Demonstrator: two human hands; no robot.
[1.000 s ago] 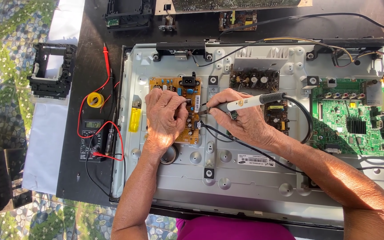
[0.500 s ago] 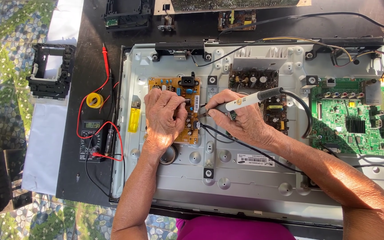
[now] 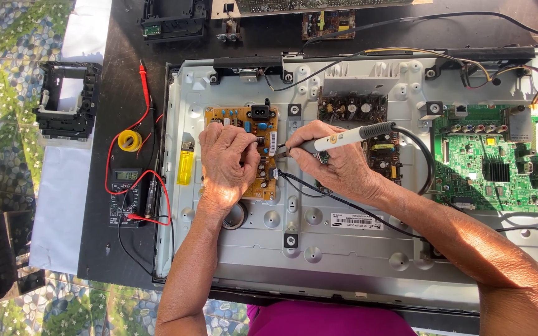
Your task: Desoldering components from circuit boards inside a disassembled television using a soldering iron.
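The left hand point(image 3: 228, 165) lies flat, palm down, on the small orange-brown printed circuit board point(image 3: 247, 149), its fingers curled together over the board's middle and pressing on it, apparently to steady the board or a part on it; whether anything is pinched under the fingertips cannot be told. The right hand point(image 3: 337, 165) holds a white pen-shaped soldering iron with a black grip collar point(image 3: 344, 138) like a pencil, pinched between thumb and forefinger, its tip angled toward the right edge of the board, just beside the left hand's fingertips, so both hands meet at one spot. The iron's black cord point(image 3: 421, 165) loops away behind the right hand and trails under the wrist. The board is mounted on the grey sheet-metal back panel of an opened flat television point(image 3: 344, 249), which lies flat on the dark worktop point(image 3: 126, 37). Beyond the right hand sits a dark power board with round capacitors point(image 3: 353, 112), and further right a green main circuit board point(image 3: 499, 158). Just left of the left hand lies a yellow lighter point(image 3: 185, 163); further left are a roll of yellow tape point(image 3: 129, 140) and a black digital multimeter with red leads point(image 3: 126, 193), near enough to reach.
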